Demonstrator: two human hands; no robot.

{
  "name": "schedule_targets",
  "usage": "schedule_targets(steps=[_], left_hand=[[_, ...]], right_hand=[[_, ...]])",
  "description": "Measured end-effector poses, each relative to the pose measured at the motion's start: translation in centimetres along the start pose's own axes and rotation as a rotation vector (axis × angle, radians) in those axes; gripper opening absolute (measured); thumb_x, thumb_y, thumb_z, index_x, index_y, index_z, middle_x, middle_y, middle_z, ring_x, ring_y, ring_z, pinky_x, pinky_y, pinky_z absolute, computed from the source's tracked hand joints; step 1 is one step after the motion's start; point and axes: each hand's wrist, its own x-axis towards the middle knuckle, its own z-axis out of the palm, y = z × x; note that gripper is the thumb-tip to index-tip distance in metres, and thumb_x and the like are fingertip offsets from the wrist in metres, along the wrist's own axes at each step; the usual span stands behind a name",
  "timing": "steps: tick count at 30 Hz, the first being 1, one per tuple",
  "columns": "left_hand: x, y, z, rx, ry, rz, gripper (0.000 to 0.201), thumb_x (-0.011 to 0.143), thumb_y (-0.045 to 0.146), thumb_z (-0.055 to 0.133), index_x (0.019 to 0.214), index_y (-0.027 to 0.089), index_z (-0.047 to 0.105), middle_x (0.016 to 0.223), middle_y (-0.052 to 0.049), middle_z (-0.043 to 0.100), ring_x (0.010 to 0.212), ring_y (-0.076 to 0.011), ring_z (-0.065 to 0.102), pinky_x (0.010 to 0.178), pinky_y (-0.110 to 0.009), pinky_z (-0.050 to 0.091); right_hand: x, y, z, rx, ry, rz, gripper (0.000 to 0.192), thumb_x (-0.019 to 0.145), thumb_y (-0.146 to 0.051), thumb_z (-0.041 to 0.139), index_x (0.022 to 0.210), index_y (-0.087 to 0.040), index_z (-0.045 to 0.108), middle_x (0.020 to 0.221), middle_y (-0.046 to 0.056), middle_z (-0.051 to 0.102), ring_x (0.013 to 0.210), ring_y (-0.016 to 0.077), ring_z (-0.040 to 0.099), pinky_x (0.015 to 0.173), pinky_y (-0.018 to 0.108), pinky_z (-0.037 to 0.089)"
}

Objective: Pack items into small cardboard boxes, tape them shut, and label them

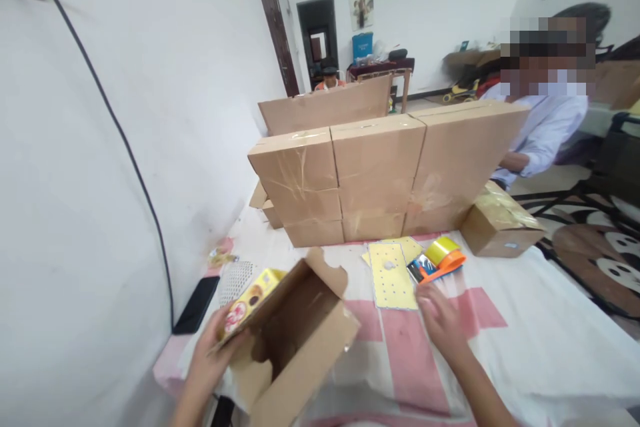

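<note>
An unsealed cardboard box (pixel 305 353) is tilted over the near side of the table, its flaps up and its inside dark. My left hand (pixel 215 347) is closed on the box's left side. Right beside those fingers is a yellow printed packet (pixel 257 297); I cannot tell whether they touch it. My right hand (pixel 440 320) is over the cloth, just below the orange tape dispenser (pixel 445 267) with its roll of yellow tape (pixel 442 251). Its fingers are blurred, and any contact with the dispenser is unclear. Yellow dotted sheets (pixel 393 283) lie left of it.
A wall of stacked, taped cartons (pixel 370 180) stands across the table's far side. A taped box (pixel 503 223) sits at the right. A black phone (pixel 197 305) lies near the wall at left, beside a hanging cable (pixel 125 133). A person (pixel 540 120) is beyond the right side.
</note>
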Motion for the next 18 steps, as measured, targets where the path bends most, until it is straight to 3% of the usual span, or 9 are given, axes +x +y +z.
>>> schedule_targets(steps=[1,3,4,6,11,14,18], left_hand=[[-0.1,1.3,1.0,0.0,-0.032,0.04,0.061,0.057,0.052,0.078,0.115,0.038,0.069,0.129,-0.005,0.071,0.13,-0.0407,0.061,0.113,-0.055,0.048],[0.1,3.5,2.9,0.004,-0.142,0.102,0.055,0.057,0.048,0.078,0.11,0.036,0.07,0.125,-0.006,0.072,0.126,-0.0403,0.063,0.111,-0.054,0.049],[0.3,4.2,3.8,0.008,-0.194,0.126,0.053,0.058,0.046,0.077,0.11,0.035,0.07,0.123,-0.007,0.073,0.125,-0.0398,0.064,0.11,-0.052,0.05],[0.9,4.9,5.2,0.027,-0.255,0.154,0.052,0.058,0.043,0.075,0.109,0.035,0.071,0.122,-0.007,0.073,0.125,-0.0389,0.064,0.11,-0.051,0.05],[1.7,4.0,6.7,0.054,-0.225,0.138,0.051,0.058,0.043,0.072,0.108,0.035,0.071,0.124,-0.008,0.071,0.128,-0.0372,0.062,0.113,-0.049,0.047],[1.0,3.4,6.3,-0.012,-0.244,0.129,0.045,0.067,0.051,0.072,0.108,0.032,0.07,0.126,-0.011,0.071,0.129,-0.0352,0.062,0.114,-0.047,0.046],[-0.1,3.1,4.8,-0.124,-0.285,0.131,0.048,0.075,0.054,0.07,0.116,0.029,0.067,0.137,-0.011,0.067,0.139,-0.0335,0.055,0.117,-0.046,0.045]], right_hand=[[0.5,-1.3,1.5,0.074,-0.178,-0.099,0.047,0.09,-0.06,0.06,0.113,-0.02,0.067,0.122,0.015,0.068,0.116,0.0318,0.064,0.101,0.047,0.053],[1.4,-3.3,4.5,0.208,-0.433,-0.241,0.093,0.073,-0.065,0.078,0.147,-0.017,0.051,0.149,0.019,0.054,0.137,0.0388,0.052,0.114,0.053,0.046],[1.7,-3.9,5.8,0.28,-0.529,-0.256,0.106,0.07,-0.066,0.08,0.155,-0.017,0.043,0.153,0.02,0.051,0.14,0.0401,0.05,0.115,0.054,0.044],[1.9,-4.4,8.1,0.398,-0.635,-0.213,0.111,0.068,-0.071,0.078,0.158,-0.018,0.04,0.154,0.02,0.051,0.139,0.0425,0.051,0.115,0.058,0.043],[0.7,-3.3,10.7,0.479,-0.612,-0.08,0.099,0.07,-0.078,0.071,0.15,-0.023,0.052,0.144,0.015,0.062,0.141,0.045,0.049,0.113,0.065,0.039],[-0.2,-2.8,11.2,0.486,-0.584,-0.056,0.096,0.068,-0.083,0.066,0.144,-0.025,0.058,0.135,0.012,0.068,0.135,0.0432,0.055,0.11,0.063,0.041],[-0.9,-2.7,11.7,0.464,-0.451,-0.033,0.093,0.069,-0.085,0.065,0.136,-0.021,0.062,0.133,0.015,0.068,0.132,0.0421,0.058,0.11,0.06,0.042]])
